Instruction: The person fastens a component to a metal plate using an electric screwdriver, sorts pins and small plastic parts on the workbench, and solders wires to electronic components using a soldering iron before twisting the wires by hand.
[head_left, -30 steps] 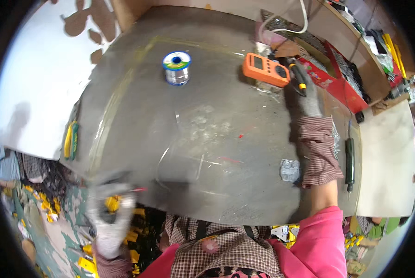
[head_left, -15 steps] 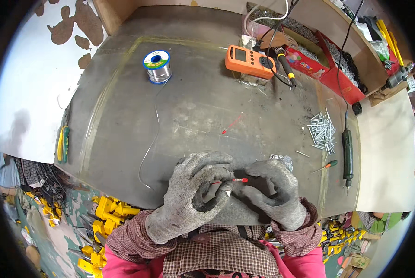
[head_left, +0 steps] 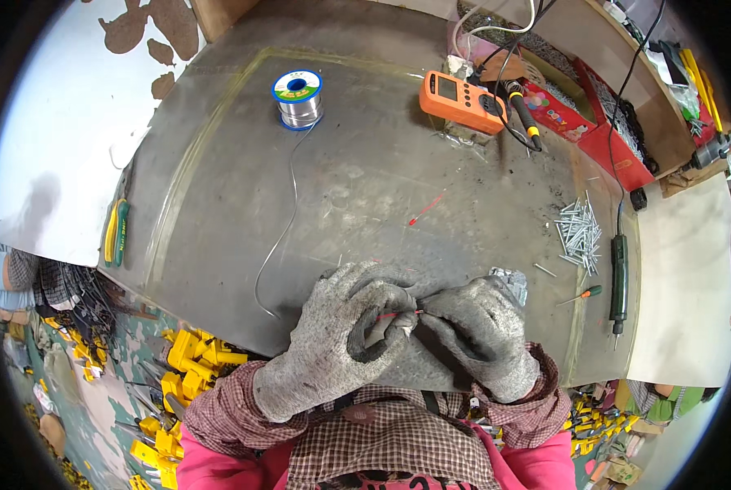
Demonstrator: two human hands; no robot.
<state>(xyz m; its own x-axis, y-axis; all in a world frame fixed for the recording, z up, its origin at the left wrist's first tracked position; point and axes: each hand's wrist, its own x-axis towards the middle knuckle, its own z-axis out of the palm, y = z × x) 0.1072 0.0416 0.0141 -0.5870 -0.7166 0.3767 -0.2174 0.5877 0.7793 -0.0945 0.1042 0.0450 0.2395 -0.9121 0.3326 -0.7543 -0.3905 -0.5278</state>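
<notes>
Both of my hands wear grey, dirt-darkened work gloves. My left hand [head_left: 325,339] pinches a short, thin red wire [head_left: 392,314] between thumb and fingertips. My right hand [head_left: 490,339] has its thumb and forefinger closed on the wire's right end, so that tip is mostly covered. The fingertips of the two hands nearly meet, just above the near edge of the bench. Beyond them a similar thin red wire [head_left: 427,209] with a thicker red end lies on the bench top.
A solder spool [head_left: 302,110] stands at the back left, its strand trailing nearer. At the back right are an orange meter [head_left: 461,104], a soldering iron [head_left: 522,113] and red boxes [head_left: 627,147]. Screws [head_left: 579,233], a screwdriver [head_left: 582,296], an electric driver [head_left: 619,278] lie right; pliers [head_left: 117,233] left.
My right hand has come in to the left and closed on the wire's red end, which showed free before. The view has shifted slightly, so the bench things appear farther right.
</notes>
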